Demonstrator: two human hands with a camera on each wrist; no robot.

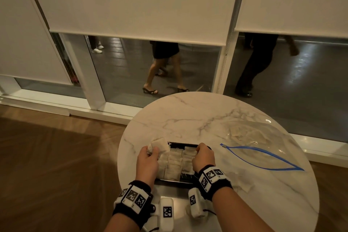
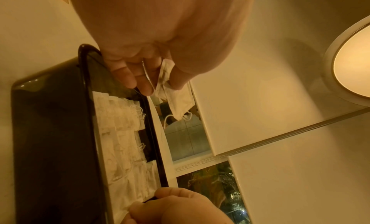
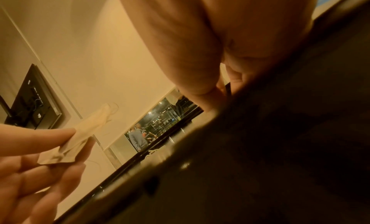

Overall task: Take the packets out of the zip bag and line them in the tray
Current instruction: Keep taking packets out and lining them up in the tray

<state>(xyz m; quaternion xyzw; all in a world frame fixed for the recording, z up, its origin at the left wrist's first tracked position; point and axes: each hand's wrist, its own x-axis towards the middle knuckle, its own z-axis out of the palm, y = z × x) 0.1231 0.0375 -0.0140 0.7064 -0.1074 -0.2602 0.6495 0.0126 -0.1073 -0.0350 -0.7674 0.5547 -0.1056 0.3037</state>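
1. Wristbands (image 1: pixel 134 198) with black-and-white square code tags sat closest in the head view; no readable words showed on them. Beyond them, the left hand (image 1: pixel 146 160) pinched a pale packet (image 1: pixel 160 147) between thumb and fingers over the far left corner of the black tray (image 1: pixel 170 181). The right hand (image 1: pixel 203 157) curled its fingers over the tray's far right rim. Rows of packets (image 1: pixel 176 164) lay inside the tray. To the right, well apart from the tray, a clear zip bag (image 1: pixel 250 137) with a blue seal lay open on the round marble table (image 1: pixel 188 115), a few packets inside it.

2. From the left wrist, the left hand's fingers (image 2: pixel 128 75) were bunched around the packet (image 2: pixel 180 100), its string dangling. The tray (image 2: pixel 50 132) held overlapping packets (image 2: pixel 120 132), and the right hand (image 2: pixel 172 206) gripped its rim.

3. From the right wrist, the right hand's fingers (image 3: pixel 202 78) were pressed onto the tray's edge (image 3: pixel 260 148). The left hand (image 3: pixel 36 164) held the packet (image 3: pixel 76 145) at its fingertips. No print on any packet could be read.
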